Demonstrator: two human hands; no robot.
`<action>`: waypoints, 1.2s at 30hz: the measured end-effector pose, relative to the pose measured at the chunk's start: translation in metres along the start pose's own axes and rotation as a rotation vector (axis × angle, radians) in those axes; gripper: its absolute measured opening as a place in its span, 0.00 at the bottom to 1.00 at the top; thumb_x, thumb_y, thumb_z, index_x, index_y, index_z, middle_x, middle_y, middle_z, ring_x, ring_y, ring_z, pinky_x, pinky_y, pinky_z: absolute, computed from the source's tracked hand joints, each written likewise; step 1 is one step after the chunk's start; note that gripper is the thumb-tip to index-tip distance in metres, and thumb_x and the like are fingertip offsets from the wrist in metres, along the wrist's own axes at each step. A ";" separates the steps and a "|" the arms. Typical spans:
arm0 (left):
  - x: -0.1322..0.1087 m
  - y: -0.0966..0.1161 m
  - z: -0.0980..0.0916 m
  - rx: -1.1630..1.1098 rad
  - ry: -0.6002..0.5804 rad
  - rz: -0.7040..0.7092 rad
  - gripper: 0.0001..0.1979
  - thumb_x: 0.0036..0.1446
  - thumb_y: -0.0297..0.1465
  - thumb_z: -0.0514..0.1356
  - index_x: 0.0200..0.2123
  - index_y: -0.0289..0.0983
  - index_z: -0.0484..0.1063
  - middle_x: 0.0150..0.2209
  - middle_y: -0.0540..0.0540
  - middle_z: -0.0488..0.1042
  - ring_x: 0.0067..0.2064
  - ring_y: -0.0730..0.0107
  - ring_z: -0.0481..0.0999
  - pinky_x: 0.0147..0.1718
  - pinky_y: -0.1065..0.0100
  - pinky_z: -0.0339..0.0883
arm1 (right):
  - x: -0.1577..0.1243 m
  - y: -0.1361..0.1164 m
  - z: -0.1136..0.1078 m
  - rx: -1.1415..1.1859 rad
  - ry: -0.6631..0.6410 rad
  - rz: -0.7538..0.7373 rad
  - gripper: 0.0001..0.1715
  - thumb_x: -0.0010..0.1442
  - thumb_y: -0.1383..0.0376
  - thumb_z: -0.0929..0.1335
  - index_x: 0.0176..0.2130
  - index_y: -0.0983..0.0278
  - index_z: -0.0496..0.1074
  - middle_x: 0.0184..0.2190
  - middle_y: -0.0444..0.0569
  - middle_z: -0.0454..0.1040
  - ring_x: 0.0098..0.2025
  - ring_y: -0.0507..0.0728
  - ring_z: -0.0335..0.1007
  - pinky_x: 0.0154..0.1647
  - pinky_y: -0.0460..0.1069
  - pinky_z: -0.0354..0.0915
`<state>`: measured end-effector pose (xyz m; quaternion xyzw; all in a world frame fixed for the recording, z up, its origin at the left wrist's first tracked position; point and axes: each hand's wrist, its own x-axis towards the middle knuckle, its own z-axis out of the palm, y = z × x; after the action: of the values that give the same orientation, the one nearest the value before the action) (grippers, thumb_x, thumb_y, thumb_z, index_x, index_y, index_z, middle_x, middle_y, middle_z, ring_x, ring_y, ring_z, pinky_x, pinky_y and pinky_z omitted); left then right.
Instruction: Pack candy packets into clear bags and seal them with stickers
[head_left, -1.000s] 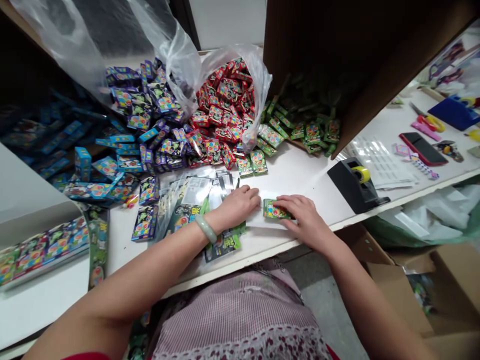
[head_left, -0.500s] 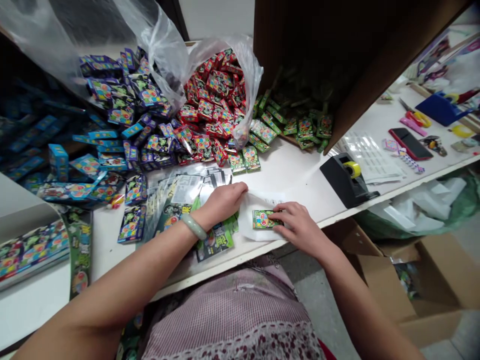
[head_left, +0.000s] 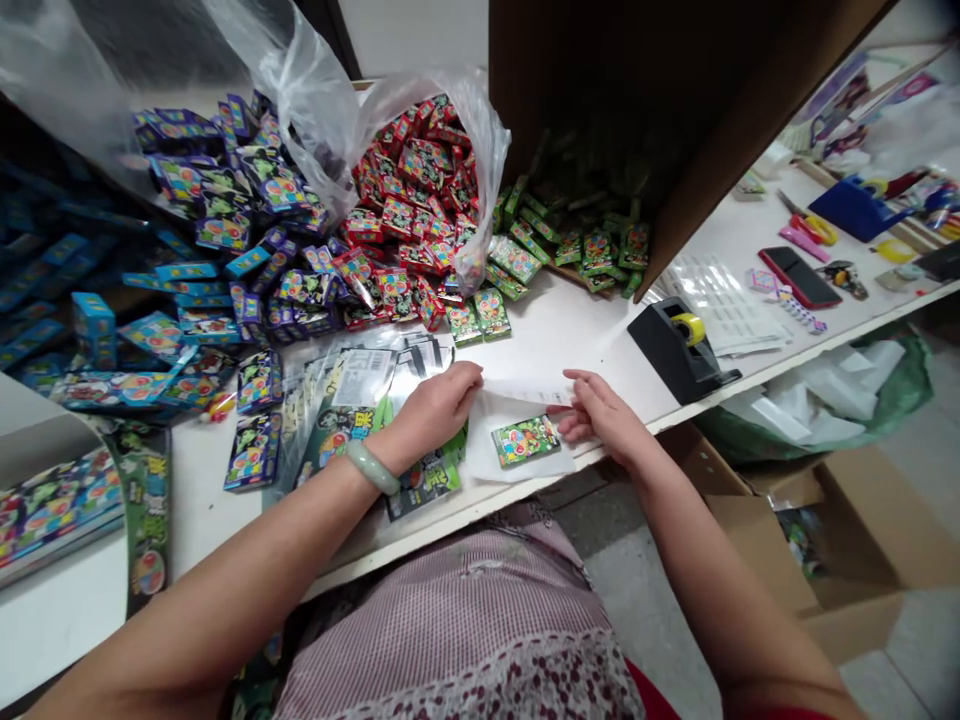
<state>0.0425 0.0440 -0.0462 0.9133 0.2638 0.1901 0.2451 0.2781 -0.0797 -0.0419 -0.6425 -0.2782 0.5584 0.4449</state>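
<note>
A small green printed box (head_left: 525, 441) lies flat on a white sheet of paper (head_left: 487, 466) near the table's front edge. With thumb and fingers pinched, my left hand (head_left: 442, 400) grips the sheet's upper left side. My right hand (head_left: 604, 412) has the sheet's far right edge between its fingers, so that this edge stands raised behind the box. Neither hand touches the box. Under my left wrist are printed green and black packets (head_left: 425, 490) and a clear plastic sleeve, partly covered by my arm.
Heaps of blue boxes (head_left: 94, 325), purple boxes (head_left: 255, 180) and red boxes (head_left: 420, 215) fill the back left. More green boxes (head_left: 596, 250) lie by a brown cardboard wall. A black tape dispenser (head_left: 667, 350) stands right. Below sits an open carton (head_left: 847, 520).
My right hand has let go of the green box and moved up to the paper's right edge, which is now lifted. The left hand keeps its hold on the sheet.
</note>
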 end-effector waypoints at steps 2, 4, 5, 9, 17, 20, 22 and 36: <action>-0.003 0.004 -0.003 -0.059 0.005 0.015 0.08 0.61 0.25 0.51 0.40 0.37 0.68 0.50 0.39 0.68 0.52 0.58 0.71 0.48 0.56 0.68 | 0.007 -0.002 0.003 0.034 -0.001 0.005 0.27 0.54 0.58 0.71 0.50 0.61 0.61 0.27 0.40 0.72 0.23 0.49 0.71 0.24 0.44 0.69; -0.006 0.008 -0.006 -0.166 0.034 -0.094 0.06 0.60 0.28 0.54 0.40 0.38 0.69 0.48 0.41 0.68 0.49 0.60 0.72 0.46 0.57 0.69 | 0.012 -0.001 0.004 0.063 0.013 -0.001 0.25 0.48 0.63 0.74 0.45 0.62 0.65 0.23 0.36 0.67 0.23 0.48 0.70 0.23 0.42 0.68; -0.007 0.011 -0.008 -0.253 0.045 -0.193 0.07 0.60 0.30 0.56 0.42 0.38 0.69 0.44 0.43 0.69 0.44 0.62 0.73 0.42 0.59 0.70 | 0.013 0.001 0.004 0.076 0.017 0.000 0.25 0.46 0.64 0.74 0.43 0.62 0.66 0.21 0.34 0.64 0.22 0.47 0.70 0.23 0.42 0.68; -0.005 0.019 -0.005 -0.703 0.002 -0.581 0.08 0.59 0.34 0.58 0.42 0.38 0.65 0.30 0.50 0.69 0.26 0.72 0.71 0.24 0.70 0.66 | 0.012 0.006 0.002 0.119 0.029 -0.004 0.26 0.43 0.62 0.76 0.42 0.62 0.68 0.20 0.33 0.61 0.22 0.47 0.70 0.23 0.41 0.69; 0.006 0.024 0.011 -1.029 0.109 -0.749 0.12 0.48 0.19 0.62 0.34 0.37 0.66 0.23 0.55 0.66 0.22 0.78 0.68 0.21 0.75 0.62 | 0.013 0.009 0.005 0.129 0.064 -0.046 0.29 0.39 0.60 0.78 0.42 0.61 0.72 0.23 0.36 0.65 0.25 0.47 0.70 0.26 0.42 0.70; 0.004 0.023 0.015 -1.008 0.142 -0.763 0.09 0.49 0.19 0.61 0.33 0.35 0.68 0.24 0.54 0.66 0.21 0.81 0.65 0.22 0.75 0.64 | 0.015 0.013 0.005 0.106 0.104 -0.064 0.27 0.38 0.60 0.78 0.40 0.62 0.74 0.26 0.39 0.69 0.27 0.48 0.69 0.28 0.43 0.70; 0.004 0.021 0.018 -0.983 0.150 -0.769 0.10 0.49 0.20 0.61 0.35 0.35 0.69 0.26 0.53 0.67 0.23 0.80 0.68 0.25 0.73 0.67 | 0.016 0.014 0.005 0.084 0.135 -0.077 0.26 0.37 0.60 0.78 0.39 0.62 0.76 0.26 0.40 0.69 0.27 0.49 0.68 0.29 0.45 0.70; 0.008 0.017 0.021 -0.492 0.219 -0.566 0.02 0.51 0.25 0.61 0.28 0.36 0.74 0.31 0.48 0.70 0.36 0.67 0.69 0.39 0.64 0.64 | 0.023 0.014 0.001 -0.292 0.264 -0.265 0.17 0.48 0.57 0.71 0.37 0.65 0.77 0.27 0.46 0.72 0.29 0.54 0.65 0.36 0.52 0.65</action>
<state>0.0658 0.0288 -0.0525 0.6927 0.4764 0.2689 0.4699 0.2797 -0.0663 -0.0652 -0.7255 -0.3774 0.3598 0.4492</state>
